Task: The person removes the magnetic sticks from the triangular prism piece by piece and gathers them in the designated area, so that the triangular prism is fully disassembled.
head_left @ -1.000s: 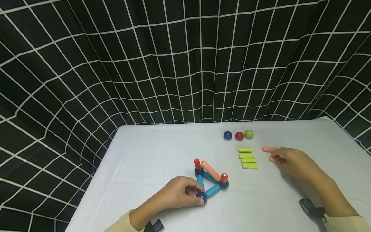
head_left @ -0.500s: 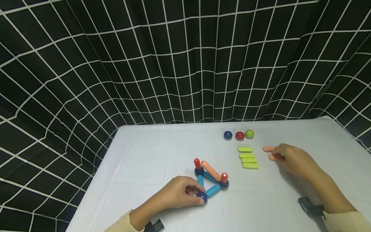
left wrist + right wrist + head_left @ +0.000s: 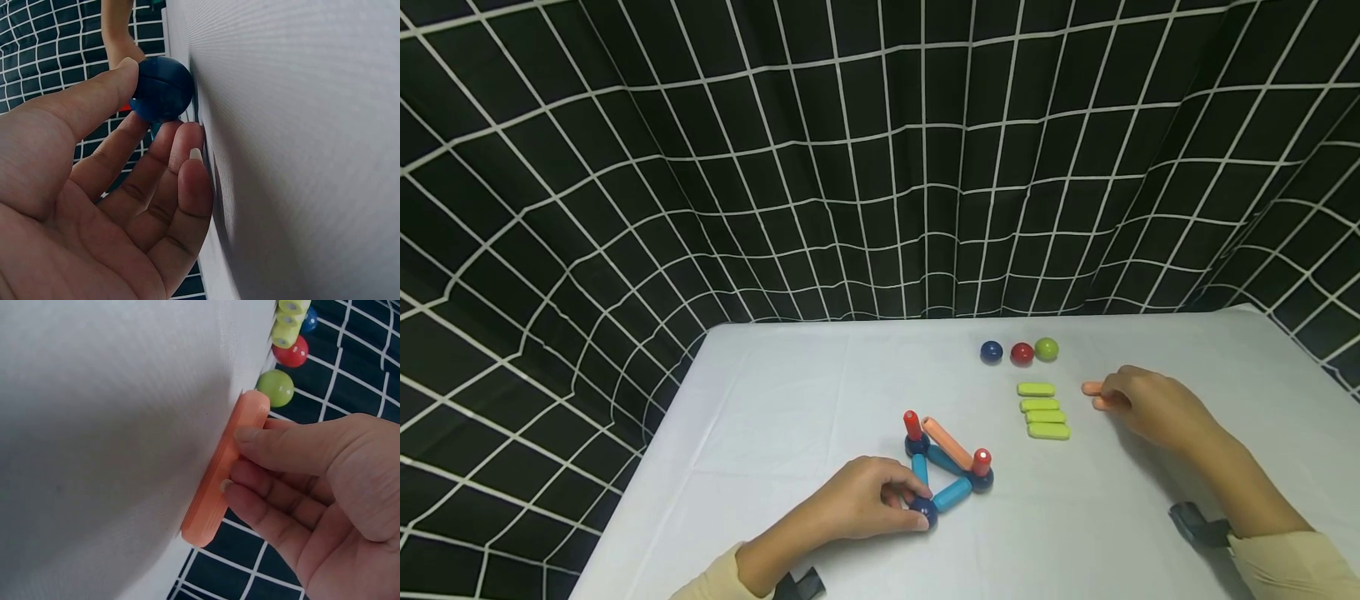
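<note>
One left hand pinches a dark blue ball at the near corner of a triangle of three blue rods; two more dark blue balls mark its other corners, each bearing an upright red rod, with a slanting orange rod between. To the right, three loose balls (blue, red, green) lie behind four yellow-green rods on the white counter. Farthest right, one right hand pinches a separate orange rod between thumb and fingers, another orange piece just beside it.

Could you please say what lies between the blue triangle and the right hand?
In the head view, four lime sticks lie there, then two orange stick ends at the right hand.
</note>
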Demonstrator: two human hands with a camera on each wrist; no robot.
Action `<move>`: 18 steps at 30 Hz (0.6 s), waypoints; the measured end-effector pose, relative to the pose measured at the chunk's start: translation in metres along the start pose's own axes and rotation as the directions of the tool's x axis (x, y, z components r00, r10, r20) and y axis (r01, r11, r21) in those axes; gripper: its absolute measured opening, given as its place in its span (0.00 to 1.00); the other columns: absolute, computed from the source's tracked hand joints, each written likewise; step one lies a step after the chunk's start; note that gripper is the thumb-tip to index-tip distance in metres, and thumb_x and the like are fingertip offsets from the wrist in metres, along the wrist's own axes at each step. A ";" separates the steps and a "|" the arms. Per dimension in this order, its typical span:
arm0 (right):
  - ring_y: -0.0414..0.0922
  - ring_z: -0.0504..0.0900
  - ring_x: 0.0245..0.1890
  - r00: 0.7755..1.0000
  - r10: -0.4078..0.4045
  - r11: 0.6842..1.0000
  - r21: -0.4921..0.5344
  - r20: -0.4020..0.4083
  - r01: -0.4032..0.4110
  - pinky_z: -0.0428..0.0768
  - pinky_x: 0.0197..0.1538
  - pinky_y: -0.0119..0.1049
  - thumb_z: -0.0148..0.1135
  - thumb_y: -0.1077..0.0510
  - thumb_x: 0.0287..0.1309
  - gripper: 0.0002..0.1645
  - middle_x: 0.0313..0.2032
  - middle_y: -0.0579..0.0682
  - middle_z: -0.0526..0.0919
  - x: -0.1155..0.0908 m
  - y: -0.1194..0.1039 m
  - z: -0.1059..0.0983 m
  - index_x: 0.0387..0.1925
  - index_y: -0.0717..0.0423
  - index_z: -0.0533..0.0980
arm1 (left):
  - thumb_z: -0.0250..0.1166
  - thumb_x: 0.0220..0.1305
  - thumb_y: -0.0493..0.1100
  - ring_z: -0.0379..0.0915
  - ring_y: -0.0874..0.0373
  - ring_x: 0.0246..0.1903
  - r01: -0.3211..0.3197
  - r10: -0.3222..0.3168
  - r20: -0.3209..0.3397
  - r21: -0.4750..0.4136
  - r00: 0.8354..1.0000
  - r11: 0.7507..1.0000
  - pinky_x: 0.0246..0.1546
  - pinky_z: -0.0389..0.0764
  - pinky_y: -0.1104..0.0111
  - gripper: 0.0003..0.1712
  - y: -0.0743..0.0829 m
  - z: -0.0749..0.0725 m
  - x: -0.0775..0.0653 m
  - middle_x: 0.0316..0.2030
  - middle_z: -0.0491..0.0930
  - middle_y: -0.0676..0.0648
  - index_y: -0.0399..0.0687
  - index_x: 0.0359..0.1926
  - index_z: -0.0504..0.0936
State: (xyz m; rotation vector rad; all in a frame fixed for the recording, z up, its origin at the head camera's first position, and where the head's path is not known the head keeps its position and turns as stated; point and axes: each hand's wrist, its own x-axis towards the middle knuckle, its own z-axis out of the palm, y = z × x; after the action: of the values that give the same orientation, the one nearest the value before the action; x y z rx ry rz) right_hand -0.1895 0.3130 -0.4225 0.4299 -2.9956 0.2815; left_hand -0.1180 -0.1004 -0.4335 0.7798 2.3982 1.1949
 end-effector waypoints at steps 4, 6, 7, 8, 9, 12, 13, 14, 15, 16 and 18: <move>0.50 0.77 0.29 1.000 -0.013 1.000 -0.015 -0.009 0.013 0.80 0.42 0.56 0.78 0.67 0.46 0.11 0.28 0.50 0.81 0.002 0.001 0.001 0.34 0.61 0.85 | 0.80 0.52 0.47 0.74 0.70 0.25 -0.007 0.007 0.001 -0.001 1.000 1.000 0.27 0.76 0.75 0.13 0.000 0.000 0.000 0.27 0.79 0.64 0.56 0.41 0.90; 0.49 0.77 0.29 1.000 -0.015 1.000 -0.019 -0.007 0.014 0.81 0.41 0.55 0.78 0.67 0.46 0.11 0.27 0.49 0.80 0.003 0.002 0.002 0.33 0.61 0.85 | 0.79 0.52 0.47 0.74 0.71 0.25 -0.016 0.016 0.002 0.005 1.000 1.000 0.27 0.76 0.75 0.13 -0.001 0.000 0.000 0.27 0.79 0.64 0.56 0.41 0.90; 0.49 0.76 0.28 1.000 -0.016 1.000 -0.021 -0.004 0.016 0.81 0.41 0.55 0.78 0.67 0.46 0.11 0.26 0.48 0.80 0.003 0.003 0.001 0.33 0.61 0.84 | 0.79 0.53 0.47 0.74 0.71 0.25 -0.021 0.021 0.002 0.006 1.000 1.000 0.27 0.77 0.75 0.13 -0.001 0.000 0.000 0.27 0.79 0.64 0.56 0.41 0.90; 0.49 0.76 0.28 1.000 -0.014 1.000 -0.020 -0.002 0.014 0.81 0.40 0.54 0.78 0.67 0.46 0.11 0.26 0.48 0.79 0.004 0.003 0.001 0.33 0.61 0.84 | 0.79 0.53 0.47 0.74 0.71 0.25 -0.025 0.025 0.002 0.007 1.000 1.000 0.27 0.77 0.75 0.14 -0.001 0.000 0.000 0.27 0.79 0.64 0.55 0.41 0.90; 0.48 0.76 0.28 1.000 -0.013 1.000 -0.018 -0.002 0.013 0.81 0.40 0.54 0.78 0.67 0.46 0.11 0.26 0.47 0.79 0.004 0.002 0.001 0.33 0.61 0.84 | 0.79 0.53 0.47 0.74 0.71 0.25 -0.028 0.028 0.002 0.010 1.000 1.000 0.27 0.77 0.75 0.14 -0.001 0.000 0.000 0.27 0.78 0.65 0.55 0.41 0.90; 0.49 0.75 0.28 1.000 -0.008 1.000 -0.003 0.013 0.008 0.80 0.39 0.53 0.77 0.68 0.47 0.11 0.26 0.47 0.78 0.005 0.003 0.001 0.34 0.62 0.84 | 0.79 0.53 0.47 0.74 0.71 0.25 -0.031 0.031 0.004 0.011 1.000 0.999 0.28 0.77 0.75 0.13 -0.001 0.000 0.000 0.27 0.79 0.65 0.55 0.42 0.90; 0.49 0.75 0.28 1.000 -0.007 1.000 0.000 0.016 0.007 0.80 0.39 0.53 0.77 0.69 0.47 0.10 0.26 0.48 0.78 0.005 0.003 0.000 0.33 0.62 0.84 | 0.79 0.53 0.47 0.74 0.71 0.25 -0.030 0.030 0.005 0.011 1.000 0.999 0.28 0.77 0.75 0.13 -0.001 0.000 0.000 0.27 0.78 0.65 0.55 0.41 0.90; 0.49 0.75 0.28 1.000 -0.007 1.000 0.000 0.016 0.007 0.80 0.39 0.53 0.76 0.69 0.47 0.10 0.26 0.48 0.78 0.005 0.002 0.001 0.33 0.62 0.84 | 0.79 0.53 0.47 0.74 0.71 0.25 -0.028 0.028 0.004 0.012 1.000 1.000 0.28 0.77 0.75 0.13 -0.001 0.000 0.000 0.27 0.79 0.65 0.55 0.41 0.90; 0.49 0.75 0.28 1.000 -0.005 1.000 0.002 0.019 0.005 0.80 0.39 0.54 0.76 0.70 0.47 0.10 0.26 0.48 0.78 0.005 0.002 0.001 0.33 0.62 0.84 | 0.79 0.53 0.47 0.74 0.71 0.25 -0.027 0.027 0.005 0.012 1.000 1.000 0.28 0.77 0.75 0.13 -0.001 -0.001 0.000 0.27 0.79 0.64 0.56 0.41 0.90; 0.49 0.75 0.28 1.000 -0.003 1.000 0.001 0.022 0.003 0.80 0.40 0.54 0.75 0.70 0.48 0.10 0.26 0.48 0.78 0.005 0.002 0.001 0.33 0.62 0.84 | 0.79 0.53 0.47 0.74 0.71 0.25 -0.025 0.025 0.004 0.011 1.000 1.000 0.28 0.77 0.75 0.13 0.000 -0.001 0.000 0.27 0.79 0.64 0.56 0.41 0.90; 0.49 0.75 0.29 1.000 0.000 1.000 -0.002 0.023 0.000 0.80 0.40 0.54 0.75 0.70 0.48 0.09 0.26 0.48 0.78 0.006 0.001 0.001 0.33 0.62 0.84 | 0.79 0.53 0.47 0.74 0.71 0.25 -0.020 0.020 0.004 0.011 1.000 1.000 0.27 0.76 0.75 0.13 0.000 -0.001 0.000 0.27 0.79 0.64 0.56 0.41 0.90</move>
State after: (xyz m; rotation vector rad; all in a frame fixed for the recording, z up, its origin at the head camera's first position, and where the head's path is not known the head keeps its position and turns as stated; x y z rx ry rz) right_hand -0.1954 0.3121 -0.4230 0.4353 -3.0183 0.2759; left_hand -0.1184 -0.1007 -0.4328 0.8110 2.4008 1.1874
